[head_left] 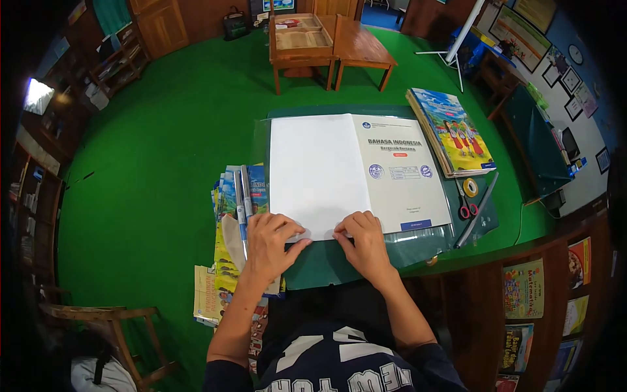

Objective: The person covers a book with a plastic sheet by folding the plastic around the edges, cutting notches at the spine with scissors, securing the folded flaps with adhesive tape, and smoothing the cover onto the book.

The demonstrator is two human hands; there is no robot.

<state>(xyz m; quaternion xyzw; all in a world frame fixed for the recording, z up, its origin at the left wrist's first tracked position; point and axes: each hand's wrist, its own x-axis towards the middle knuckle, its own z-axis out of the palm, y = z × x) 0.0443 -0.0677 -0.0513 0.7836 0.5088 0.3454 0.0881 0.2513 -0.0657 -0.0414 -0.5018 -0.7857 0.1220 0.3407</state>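
An open Bahasa Indonesia book (408, 189) lies on a dark green tabletop (313, 274), its left side blank white and its right side the printed title page. A clear plastic sheet (418, 243) sticks out beyond the book's edges. At the bottom edge of the blank side, my left hand (275, 240) has thumb and fingers pinched on the plastic. My right hand (363, 243) does the same a little to the right, near the spine. Scissors with red handles (466, 209) and a roll of tape (470, 188) lie right of the book.
A book stack (450, 130) stands at the back right. Beside the scissors lies a long grey rod (477, 212). More books (225, 196) and narrow rolls (241, 196) are at the left. A magazine rack (480, 294) stands at lower right, wooden tables (366, 49) farther off.
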